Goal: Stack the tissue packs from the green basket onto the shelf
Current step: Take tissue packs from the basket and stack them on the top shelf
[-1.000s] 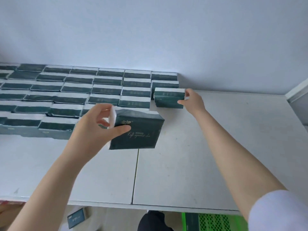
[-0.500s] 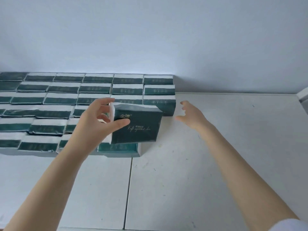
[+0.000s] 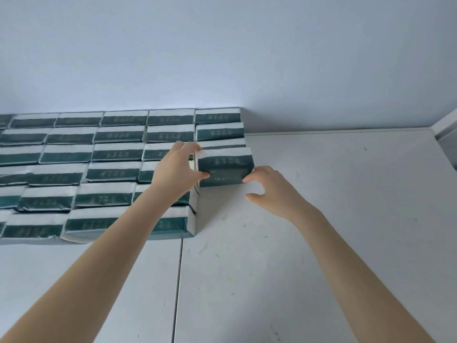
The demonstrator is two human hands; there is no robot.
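Packs [image 3: 116,154] lay in tight rows on the shelf [image 3: 321,194] from 9 o'clock to the middle, so most of the stacking looked done. The left hand [image 3: 175,167] grasped one pack [image 3: 225,167] at its 9 o'clock end, thumb on the front, at the near end of the rightmost column. At that pack's 4 o'clock corner the right hand [image 3: 272,189], released, touched it with fingertips. That column looked shorter than its neighbours. The basket was out of view, so what remained could not be told.
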